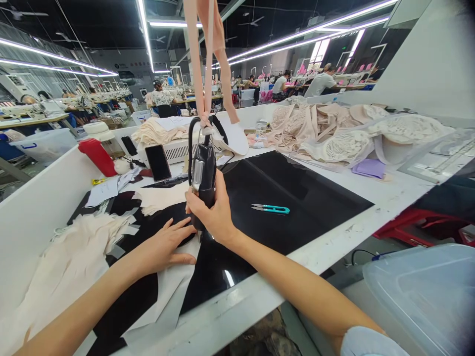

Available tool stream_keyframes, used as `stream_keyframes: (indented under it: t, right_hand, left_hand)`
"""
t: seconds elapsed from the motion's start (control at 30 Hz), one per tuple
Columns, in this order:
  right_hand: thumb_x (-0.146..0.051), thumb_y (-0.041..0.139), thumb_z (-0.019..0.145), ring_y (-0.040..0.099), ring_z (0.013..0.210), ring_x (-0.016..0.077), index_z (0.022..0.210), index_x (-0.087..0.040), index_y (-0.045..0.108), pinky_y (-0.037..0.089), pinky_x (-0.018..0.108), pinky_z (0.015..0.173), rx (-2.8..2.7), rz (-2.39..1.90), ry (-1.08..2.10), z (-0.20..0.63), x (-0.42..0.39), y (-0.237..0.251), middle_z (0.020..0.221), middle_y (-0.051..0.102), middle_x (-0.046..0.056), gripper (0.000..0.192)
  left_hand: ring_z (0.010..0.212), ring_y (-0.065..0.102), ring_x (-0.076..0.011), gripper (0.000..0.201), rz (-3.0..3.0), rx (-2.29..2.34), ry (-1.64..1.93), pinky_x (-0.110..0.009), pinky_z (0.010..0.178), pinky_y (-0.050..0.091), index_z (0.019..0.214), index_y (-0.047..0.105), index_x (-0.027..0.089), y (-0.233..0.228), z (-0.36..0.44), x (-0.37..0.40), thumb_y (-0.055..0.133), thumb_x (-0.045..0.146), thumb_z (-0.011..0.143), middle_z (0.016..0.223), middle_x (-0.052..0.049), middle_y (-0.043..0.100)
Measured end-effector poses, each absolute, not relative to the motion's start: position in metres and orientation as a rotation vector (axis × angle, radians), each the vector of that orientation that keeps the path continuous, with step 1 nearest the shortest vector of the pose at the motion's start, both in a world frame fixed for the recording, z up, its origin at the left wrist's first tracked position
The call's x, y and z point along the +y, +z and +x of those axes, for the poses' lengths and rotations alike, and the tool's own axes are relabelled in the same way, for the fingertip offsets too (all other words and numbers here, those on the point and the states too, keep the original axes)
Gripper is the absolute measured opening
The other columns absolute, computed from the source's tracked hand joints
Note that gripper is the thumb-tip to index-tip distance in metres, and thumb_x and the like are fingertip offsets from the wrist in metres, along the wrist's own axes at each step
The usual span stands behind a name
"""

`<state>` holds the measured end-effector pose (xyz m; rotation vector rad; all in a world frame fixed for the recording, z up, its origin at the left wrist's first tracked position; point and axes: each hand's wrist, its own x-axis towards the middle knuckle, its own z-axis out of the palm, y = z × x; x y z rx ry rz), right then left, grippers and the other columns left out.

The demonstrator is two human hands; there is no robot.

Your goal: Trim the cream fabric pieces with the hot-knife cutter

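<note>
My right hand (213,212) is wrapped round an upright black hand-held electric tool (204,170) with a silver plate on its side. Pink straps (204,74) hold the tool from above, and a black cord loops beside it. The tool's tip is down at the edge of pale sheet material (170,287); the exact contact is mostly hidden. My left hand (163,249) lies flat with fingers spread on the black and pale sheets, just left of the tip. Right of my right hand, turquoise thread snips (270,209) rest on a glossy black board (256,237).
Cream fabric (70,257) is heaped at the left. A phone (158,163), a red bottle (97,157) and papers (107,190) stand or lie behind. Beige lace bra pieces (315,123) are piled at the back right. A clear plastic bin (423,296) is at the lower right.
</note>
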<state>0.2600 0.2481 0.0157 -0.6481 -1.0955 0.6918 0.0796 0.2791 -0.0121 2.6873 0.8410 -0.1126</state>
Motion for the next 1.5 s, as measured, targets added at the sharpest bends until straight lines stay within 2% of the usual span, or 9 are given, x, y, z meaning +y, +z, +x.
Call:
stream_keyframes:
  t: [0.1, 0.2, 0.33, 0.43, 0.8, 0.9, 1.13, 1.4, 1.5]
  right_hand:
    - [-0.027, 0.076, 0.083, 0.061, 0.072, 0.0143, 0.12, -0.031, 0.053, 0.059, 0.028, 0.061, -1.109, -0.64, 0.758, 0.259, 0.243, 0.016, 0.086, 0.062, -0.004, 0.044]
    - [-0.024, 0.077, 0.08, 0.062, 0.077, 0.016, 0.119, -0.03, 0.054, 0.061, 0.029, 0.063, -1.12, -0.658, 0.724, 0.257, 0.24, 0.015, 0.09, 0.062, -0.002, 0.045]
    - [-0.024, 0.075, 0.082, 0.06, 0.074, 0.0154, 0.113, -0.03, 0.054, 0.059, 0.029, 0.063, -1.123, -0.651, 0.765, 0.257, 0.239, 0.013, 0.087, 0.061, -0.003, 0.037]
    - [-0.025, 0.074, 0.083, 0.058, 0.069, 0.0142, 0.116, -0.031, 0.053, 0.057, 0.029, 0.062, -1.108, -0.633, 0.818, 0.257, 0.237, 0.014, 0.086, 0.061, -0.004, 0.04]
    - [-0.024, 0.075, 0.081, 0.06, 0.077, 0.016, 0.124, -0.031, 0.052, 0.059, 0.03, 0.066, -1.118, -0.629, 0.813, 0.253, 0.226, 0.014, 0.092, 0.061, -0.001, 0.05]
    - [-0.022, 0.073, 0.081, 0.058, 0.075, 0.0156, 0.12, -0.031, 0.053, 0.057, 0.03, 0.064, -1.123, -0.637, 0.812, 0.253, 0.227, 0.015, 0.088, 0.059, -0.002, 0.045]
    - [-0.025, 0.075, 0.081, 0.058, 0.074, 0.0147, 0.121, -0.031, 0.052, 0.056, 0.031, 0.068, -1.114, -0.614, 0.856, 0.253, 0.222, 0.017, 0.089, 0.059, -0.003, 0.047]
    - [-0.021, 0.073, 0.081, 0.059, 0.075, 0.0156, 0.118, -0.03, 0.053, 0.056, 0.033, 0.071, -1.136, -0.636, 0.815, 0.251, 0.223, 0.013, 0.09, 0.059, -0.002, 0.043]
    - [-0.023, 0.074, 0.079, 0.058, 0.072, 0.0142, 0.116, -0.03, 0.052, 0.054, 0.031, 0.067, -1.113, -0.615, 0.852, 0.252, 0.222, 0.017, 0.087, 0.058, -0.004, 0.043]
  left_hand:
    - [0.15, 0.04, -0.037, 0.054, 2.694, 0.825, -0.06, -0.07, 0.122, 0.025, 0.136, 0.06, 0.025, -0.01, 0.08, 0.277, 0.074, 0.053, 0.092, 0.148, -0.014, 0.06]
    - [0.152, 0.036, -0.037, 0.048, 2.687, 0.826, -0.033, -0.066, 0.12, 0.031, 0.134, 0.062, 0.025, -0.009, 0.079, 0.276, 0.073, 0.048, 0.093, 0.15, -0.013, 0.058]
    - [0.153, 0.034, -0.0353, 0.056, 2.673, 0.774, -0.011, -0.064, 0.122, 0.031, 0.142, 0.057, 0.028, -0.01, 0.079, 0.277, 0.075, 0.045, 0.092, 0.152, -0.012, 0.057]
    - [0.153, 0.035, -0.0343, 0.063, 2.666, 0.753, -0.003, -0.062, 0.123, 0.029, 0.146, 0.054, 0.03, -0.012, 0.079, 0.278, 0.078, 0.047, 0.09, 0.149, -0.012, 0.059]
    - [0.153, 0.032, -0.0392, 0.076, 2.643, 0.773, -0.031, -0.069, 0.122, 0.028, 0.151, 0.05, 0.027, -0.015, 0.077, 0.278, 0.083, 0.046, 0.086, 0.16, -0.018, 0.046]
    - [0.153, 0.033, -0.0391, 0.078, 2.629, 0.783, -0.041, -0.07, 0.121, 0.028, 0.151, 0.049, 0.027, -0.013, 0.079, 0.277, 0.084, 0.044, 0.084, 0.161, -0.018, 0.044]
    - [0.146, 0.042, -0.0441, 0.074, 2.612, 0.814, -0.039, -0.071, 0.118, 0.031, 0.144, 0.057, 0.023, -0.011, 0.079, 0.276, 0.085, 0.05, 0.081, 0.156, -0.019, 0.049]
    - [0.146, 0.043, -0.0413, 0.076, 2.645, 0.81, 0.049, -0.068, 0.119, 0.032, 0.149, 0.051, 0.028, -0.011, 0.078, 0.271, 0.085, 0.045, 0.083, 0.153, -0.015, 0.053]
    - [0.143, 0.047, -0.0363, 0.063, 2.727, 0.867, 0.272, -0.061, 0.118, 0.039, 0.145, 0.052, 0.026, -0.014, 0.07, 0.255, 0.079, 0.042, 0.09, 0.151, -0.013, 0.054]
